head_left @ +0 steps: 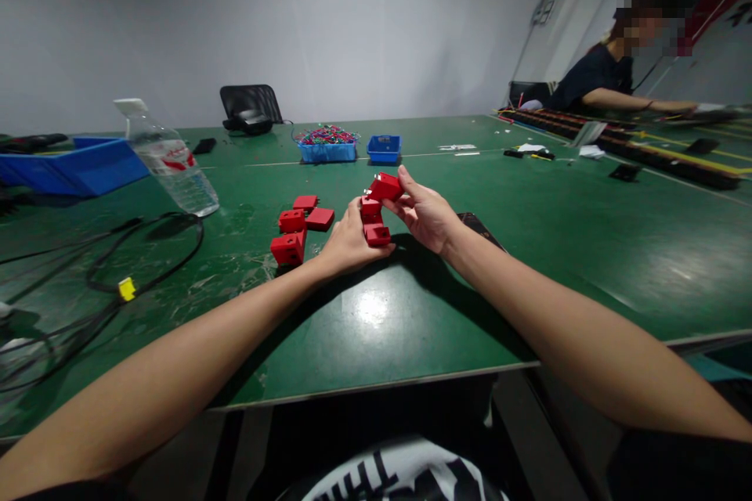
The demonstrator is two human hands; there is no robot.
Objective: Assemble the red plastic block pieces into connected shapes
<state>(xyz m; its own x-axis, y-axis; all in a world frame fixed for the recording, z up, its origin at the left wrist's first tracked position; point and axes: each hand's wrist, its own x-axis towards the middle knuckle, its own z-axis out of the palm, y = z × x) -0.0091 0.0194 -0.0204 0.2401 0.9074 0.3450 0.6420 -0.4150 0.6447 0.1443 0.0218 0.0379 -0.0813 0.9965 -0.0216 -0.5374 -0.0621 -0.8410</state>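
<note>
Between my fingers, slightly above the green table, my right hand holds a small red block with bright metal bits at its left end. My left hand curls around several more red blocks, which sit stacked just below the raised one; its fingers are partly hidden behind them. To the left of that hand lies a loose group of similar red blocks, some showing small dark holes. A dark flat object lies partly covered by my right forearm.
A water bottle, a blue bin and black cables are at left. Farther back stand a blue tray of colourful wires and a small blue tray. A co-worker sits at right by a long rack.
</note>
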